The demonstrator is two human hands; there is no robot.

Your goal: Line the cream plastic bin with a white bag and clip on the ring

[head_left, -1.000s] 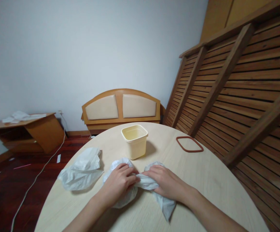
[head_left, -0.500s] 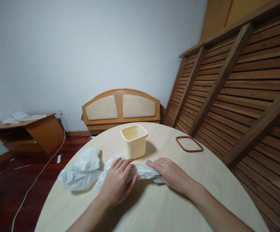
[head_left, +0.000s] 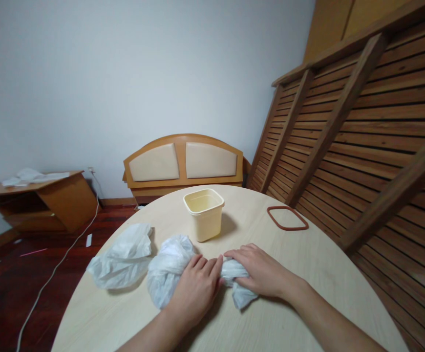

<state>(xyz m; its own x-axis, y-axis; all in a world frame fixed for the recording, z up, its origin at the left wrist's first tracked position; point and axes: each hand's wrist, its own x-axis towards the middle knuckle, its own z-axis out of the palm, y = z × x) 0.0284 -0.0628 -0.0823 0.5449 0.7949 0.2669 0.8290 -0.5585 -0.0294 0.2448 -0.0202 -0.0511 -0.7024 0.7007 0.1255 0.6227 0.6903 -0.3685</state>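
A white, translucent plastic bag (head_left: 171,266) lies bunched on the table, its length running under both hands. My left hand (head_left: 201,288) is closed around the middle of the bag, with the fuller, crumpled part bulging out on its left. Close beside it, my right hand (head_left: 256,269) grips the narrower end between thumb and fingers, and a loose tail hangs out below. Just beyond the hands stands a pale yellow square tub (head_left: 208,222), upright and without a lid. A second white plastic bag (head_left: 122,259) rests crumpled to the left, touched by neither hand.
A reddish-brown rounded-square ring (head_left: 287,228) lies at the right of the round table (head_left: 308,303). Wooden slatted panels (head_left: 344,146) lean close along the right. Behind are a headboard (head_left: 183,164) and, at left, a low cabinet (head_left: 66,200) with a cable (head_left: 60,264) on the floor.
My left hand has slid right along the bag, toward my right hand, uncovering the bulging part. The bag's right end now droops lower, below my right hand. Tub and ring stay put.
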